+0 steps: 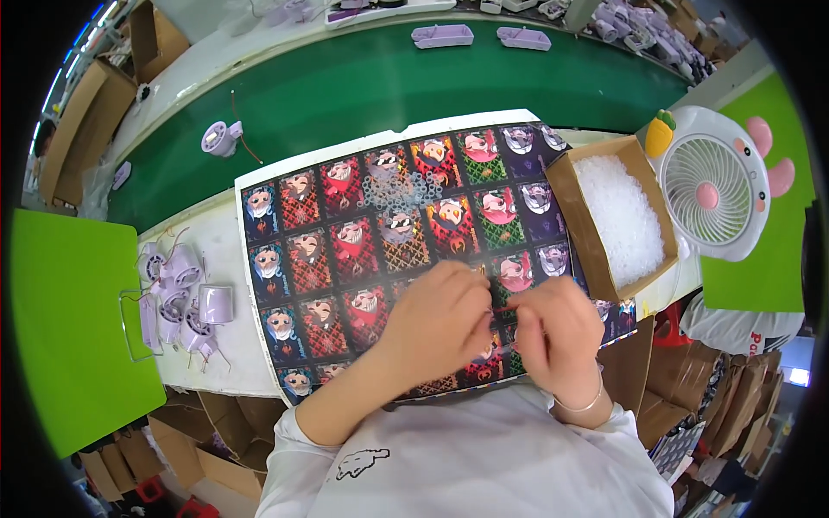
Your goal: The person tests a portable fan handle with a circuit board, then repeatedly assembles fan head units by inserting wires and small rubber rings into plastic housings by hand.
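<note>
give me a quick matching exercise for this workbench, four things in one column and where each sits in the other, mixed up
Things:
1. cardboard box of white bits
2. small white fan
3. pile of lilac plastic parts
4. lilac trays

Places:
A. far side of the green belt
B. left of the printed card sheet
C. right end of the bench, beyond the box
D. right edge of the card sheet

Pairs: 1-D, 2-C, 3-B, 4-A

Both hands, left hand and right hand, meet over the sheet's near edge.
</note>
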Demonstrator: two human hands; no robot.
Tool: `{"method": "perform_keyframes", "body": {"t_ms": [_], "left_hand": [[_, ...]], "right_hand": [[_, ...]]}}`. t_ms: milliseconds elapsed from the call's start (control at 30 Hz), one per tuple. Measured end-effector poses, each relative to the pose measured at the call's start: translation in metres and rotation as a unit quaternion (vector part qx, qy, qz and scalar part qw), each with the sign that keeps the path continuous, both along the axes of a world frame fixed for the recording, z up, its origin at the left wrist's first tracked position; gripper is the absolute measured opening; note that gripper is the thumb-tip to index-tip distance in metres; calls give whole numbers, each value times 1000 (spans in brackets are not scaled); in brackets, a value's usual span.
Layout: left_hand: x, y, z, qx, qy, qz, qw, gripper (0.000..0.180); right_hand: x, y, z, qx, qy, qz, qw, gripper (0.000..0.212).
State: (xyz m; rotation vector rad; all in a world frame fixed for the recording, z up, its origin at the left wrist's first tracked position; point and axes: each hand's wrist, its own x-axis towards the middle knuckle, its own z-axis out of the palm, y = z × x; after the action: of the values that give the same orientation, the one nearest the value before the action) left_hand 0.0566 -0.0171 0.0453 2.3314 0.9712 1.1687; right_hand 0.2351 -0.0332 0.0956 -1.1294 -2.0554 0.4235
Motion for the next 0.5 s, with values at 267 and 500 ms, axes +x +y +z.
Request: {"method": "perform_keyframes", "body": {"t_ms": [267, 500], "left_hand": [[-13, -2, -24, -264, -30, -53, 963, 27], [5, -17, -38, -315, -125, 32, 940, 33]], "right_hand": [[9, 7, -50, -477, 629, -36, 613, 28], [-11, 1, -65, -182, 210, 4, 961, 20]]}}
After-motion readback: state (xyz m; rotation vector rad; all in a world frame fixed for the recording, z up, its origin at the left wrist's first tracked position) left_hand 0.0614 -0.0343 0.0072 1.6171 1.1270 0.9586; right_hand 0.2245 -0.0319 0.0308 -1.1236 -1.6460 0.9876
